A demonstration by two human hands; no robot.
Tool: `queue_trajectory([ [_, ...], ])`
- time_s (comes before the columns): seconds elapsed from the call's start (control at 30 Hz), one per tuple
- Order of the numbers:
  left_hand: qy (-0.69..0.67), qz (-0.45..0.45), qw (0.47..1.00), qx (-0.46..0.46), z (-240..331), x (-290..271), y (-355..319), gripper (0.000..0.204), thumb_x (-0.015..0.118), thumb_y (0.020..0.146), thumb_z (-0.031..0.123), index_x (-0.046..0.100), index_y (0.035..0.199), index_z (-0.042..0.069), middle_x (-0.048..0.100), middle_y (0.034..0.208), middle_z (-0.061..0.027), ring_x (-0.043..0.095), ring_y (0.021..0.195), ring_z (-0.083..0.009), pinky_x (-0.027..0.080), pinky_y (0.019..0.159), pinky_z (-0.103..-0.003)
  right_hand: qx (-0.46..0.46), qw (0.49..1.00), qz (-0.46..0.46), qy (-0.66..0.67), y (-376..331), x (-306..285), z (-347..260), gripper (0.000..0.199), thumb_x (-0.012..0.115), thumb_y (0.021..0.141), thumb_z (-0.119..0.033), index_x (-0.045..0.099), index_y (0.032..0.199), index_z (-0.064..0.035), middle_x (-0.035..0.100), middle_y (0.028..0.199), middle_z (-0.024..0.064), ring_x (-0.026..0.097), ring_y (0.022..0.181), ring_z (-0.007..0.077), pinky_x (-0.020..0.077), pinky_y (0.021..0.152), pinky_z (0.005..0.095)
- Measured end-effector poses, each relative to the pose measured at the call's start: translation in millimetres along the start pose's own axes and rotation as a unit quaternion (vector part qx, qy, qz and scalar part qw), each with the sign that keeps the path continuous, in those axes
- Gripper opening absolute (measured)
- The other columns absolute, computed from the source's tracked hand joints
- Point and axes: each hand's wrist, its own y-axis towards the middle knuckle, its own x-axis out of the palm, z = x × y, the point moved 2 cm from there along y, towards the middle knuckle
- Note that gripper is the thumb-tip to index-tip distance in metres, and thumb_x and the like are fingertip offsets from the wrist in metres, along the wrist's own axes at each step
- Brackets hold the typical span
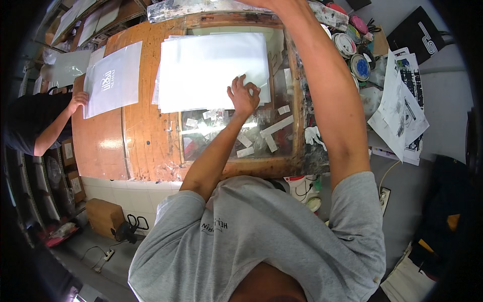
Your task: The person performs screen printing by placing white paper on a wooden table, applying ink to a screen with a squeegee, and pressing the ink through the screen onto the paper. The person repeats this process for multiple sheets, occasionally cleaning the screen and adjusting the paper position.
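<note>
flat stack of white translucent rectangular plastic sheets [211, 70] lies on a worn orange-brown wooden table [151, 138], partly over its inset clear glass panel [284, 143]. long axis runs l-r, r. end angled slightly away from wearer; edges a bit staggered. bare l. hand [245, 98] is on the top sheet nr. the near r. corner: thumb & forefinger curled toward each other, other fingers spread; can't tell if it pinches a sheet. bare r. forearm [327, 85] reaches up to the upper edge; r. hand out of view, so can't tell its grip.

surface: white tape strips [276, 127] on the glass, wearer's side. far l., co-worker's hand [78, 100] at the l. edge of a frosted, white-printed plastic sheet [123, 75], also on wood.

room: round paint tubs, one blue inside [360, 66], at r., w/ smudged white papers [395, 110] past them; grey floor [153, 272]; brown box [104, 218] & metal shelves [35, 186] low l.
</note>
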Motion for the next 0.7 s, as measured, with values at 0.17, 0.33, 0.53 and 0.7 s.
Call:
queue_trajectory([
  [0.17, -0.096, -0.049, 0.992, -0.071, -8, -64, 75, 0.018, 0.071, 0.088, 0.031, 0.075, 0.092, 0.014, 0.074, 0.106, -0.006, 0.069, 0.099, -0.0362, 0.05, 0.094, -0.042, -0.003, 1.0, 0.007, -0.013, 9, 10, 7, 0.078, 0.048, 0.096, -0.061, 0.071, 0.076, 0.0106, 0.068, 0.072, 0.03, 0.07, 0.074, 0.0428, 0.0545, 0.076, 0.0508],
  [0.33, 0.024, -0.041, 0.998, 0.033, 37, -31, 15, 0.018, 0.074, 0.089, 0.032, 0.069, 0.102, 0.02, 0.052, 0.148, -0.0109, 0.031, 0.149, -0.0395, 0.014, 0.103, -0.085, -0.027, 0.999, 0.018, 0.015, 30, 6, 7, 0.081, 0.043, 0.098, -0.064, 0.07, 0.071, 0.0077, 0.067, 0.065, 0.0225, 0.068, 0.065, 0.0362, 0.0533, 0.067, 0.0497],
  [0.53, 0.047, -0.115, 0.984, 0.128, 46, 20, -28, 0.037, 0.063, 0.096, 0.031, 0.065, 0.127, 0.011, 0.035, 0.158, -0.0215, 0.016, 0.153, -0.0431, 0.003, 0.109, -0.082, 0.003, 0.996, -0.053, 0.068, 48, -8, 18, 0.073, 0.037, 0.103, -0.064, 0.051, 0.054, -0.0111, 0.044, 0.051, 0.0005, 0.043, 0.048, 0.0148, 0.0456, 0.058, 0.0392],
  [0.7, -0.055, -0.051, 0.988, 0.135, 20, 6, -24, 0.051, 0.063, 0.096, 0.035, 0.056, 0.141, 0.013, 0.028, 0.161, -0.0237, 0.01, 0.154, -0.0427, 0.001, 0.111, -0.079, -0.046, 0.998, 0.038, 0.033, 37, -15, 13, 0.08, 0.03, 0.104, -0.063, 0.073, 0.083, 0.0011, 0.068, 0.093, 0.0245, 0.067, 0.091, 0.0331, 0.0503, 0.089, 0.0496],
])
